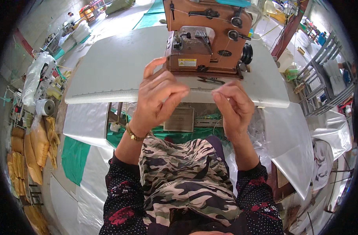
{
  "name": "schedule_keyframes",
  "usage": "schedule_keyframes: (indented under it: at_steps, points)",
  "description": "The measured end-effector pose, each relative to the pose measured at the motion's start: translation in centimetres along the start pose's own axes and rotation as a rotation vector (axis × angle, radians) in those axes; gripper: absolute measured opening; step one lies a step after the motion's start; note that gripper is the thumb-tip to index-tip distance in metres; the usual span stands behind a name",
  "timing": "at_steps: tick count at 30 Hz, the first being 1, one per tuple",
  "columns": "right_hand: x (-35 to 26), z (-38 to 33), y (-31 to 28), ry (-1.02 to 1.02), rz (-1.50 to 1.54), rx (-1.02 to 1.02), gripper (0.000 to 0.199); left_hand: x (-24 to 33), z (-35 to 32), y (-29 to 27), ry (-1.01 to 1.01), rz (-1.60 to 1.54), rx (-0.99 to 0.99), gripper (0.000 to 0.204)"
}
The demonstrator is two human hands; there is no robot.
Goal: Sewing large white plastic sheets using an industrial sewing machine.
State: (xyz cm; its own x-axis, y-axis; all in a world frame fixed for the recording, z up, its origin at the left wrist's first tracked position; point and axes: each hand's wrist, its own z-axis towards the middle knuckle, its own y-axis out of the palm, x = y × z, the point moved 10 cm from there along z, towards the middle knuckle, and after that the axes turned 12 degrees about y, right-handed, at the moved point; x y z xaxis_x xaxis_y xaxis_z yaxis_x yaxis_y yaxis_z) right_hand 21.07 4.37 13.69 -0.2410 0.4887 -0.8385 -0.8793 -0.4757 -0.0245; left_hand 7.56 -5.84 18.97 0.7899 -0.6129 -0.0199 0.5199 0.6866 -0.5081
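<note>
My left hand point(157, 96), with a gold-coloured watch or bracelet at the wrist, is raised over the table's near edge. Its thumb and forefinger are pinched together, while the other fingers are loosely bent. Opposite it, my right hand point(236, 107) is also closed in a pinch, a short gap apart from the left. Whatever is between the fingertips is too fine to make out. Just beyond the hands stands a brown industrial sewing machine point(226, 51). Small dark thread snips point(211, 81) lie at its base. Camouflage cloth point(190, 184) covers my lap.
The white worktable point(120, 62) has a ruler scale point(108, 92) along its near edge. White sheeting point(290, 141) hangs at both sides. A grey metal rack point(328, 74) stands at the right; filled yellow-brown bags point(38, 145) are at the left. A red post point(290, 29) rises behind the table.
</note>
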Motion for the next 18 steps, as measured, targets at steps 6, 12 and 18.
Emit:
schedule_keyframes:
  at_steps: [6, 12, 18]
  points:
    - [-3.7, -1.3, 1.3, -0.163, 0.115, -0.124, 0.015, 2.7, -0.1, -0.8, 0.066, -0.068, 0.047, 0.01]
    - [-6.3, -2.1, 2.3, -0.328, 0.287, -0.389, 0.017, 4.0, 0.2, -1.9, 0.127, -0.39, 0.127, 0.011]
    - [-7.3, -3.2, 2.9, -0.526, 0.499, -0.54, 0.008, 5.2, -2.0, -3.5, 0.226, -0.508, 0.412, 0.006]
